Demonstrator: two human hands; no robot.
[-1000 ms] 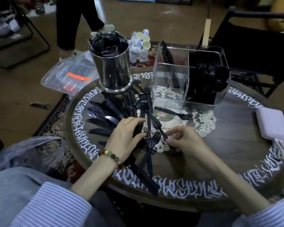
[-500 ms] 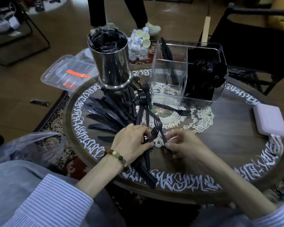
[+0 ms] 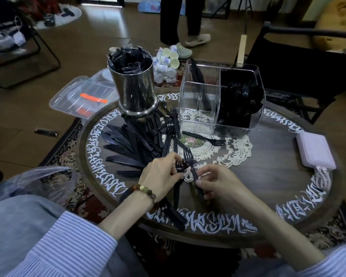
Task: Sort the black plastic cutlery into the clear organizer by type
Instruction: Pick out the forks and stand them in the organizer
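Gripping a small bunch of black forks [image 3: 180, 165] near the table's centre, our left hand [image 3: 161, 176] has its fingers curled round their necks, with the handles running back under the palm toward six o'clock. Our right hand [image 3: 218, 181] pinches the handle of a single fork [image 3: 190, 161] between thumb and fingertips; its tines point toward twelve o'clock, just beside the bunch.

At about one o'clock on the round wooden table [image 3: 268, 176] stands the clear organizer [image 3: 200, 108]. Its right compartment is packed with black spoons [image 3: 242, 98], a rear left compartment holds a few upright black pieces we cannot tell apart, and the front left one looks bare. One loose fork [image 3: 203, 137] lies on the lace doily [image 3: 236, 150] right in front of the organizer.

At eleven o'clock a steel canister [image 3: 135, 90] is stuffed with black wrapped items. Fanned out from its base toward nine o'clock lie the black knives [image 3: 121, 144], with more forks [image 3: 171, 126] heaped between canister and organizer.

A pink power bank [image 3: 315, 150] sits at three o'clock near the table's edge. Beyond the table, a clear plastic box [image 3: 82, 96] lies on the floor at ten o'clock.
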